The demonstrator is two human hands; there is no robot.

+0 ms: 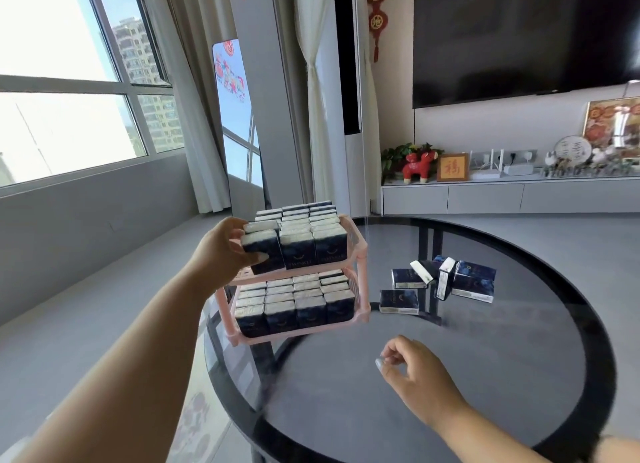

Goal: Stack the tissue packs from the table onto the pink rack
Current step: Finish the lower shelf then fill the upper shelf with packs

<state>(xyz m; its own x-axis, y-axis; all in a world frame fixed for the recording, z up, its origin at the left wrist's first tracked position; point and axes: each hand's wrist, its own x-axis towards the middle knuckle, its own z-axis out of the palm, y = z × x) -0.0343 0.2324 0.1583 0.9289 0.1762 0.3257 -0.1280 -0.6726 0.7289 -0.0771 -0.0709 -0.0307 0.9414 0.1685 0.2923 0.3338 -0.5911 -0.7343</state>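
While L hand grips pack, R hand hovers.

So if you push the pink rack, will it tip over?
Probably not easily. The pink rack has both shelves packed with tissue packs, so it likely feels heavier than it looks. It could slide, since the glass table looks smooth. The left hand holds a pack at its top corner, which may steady it.
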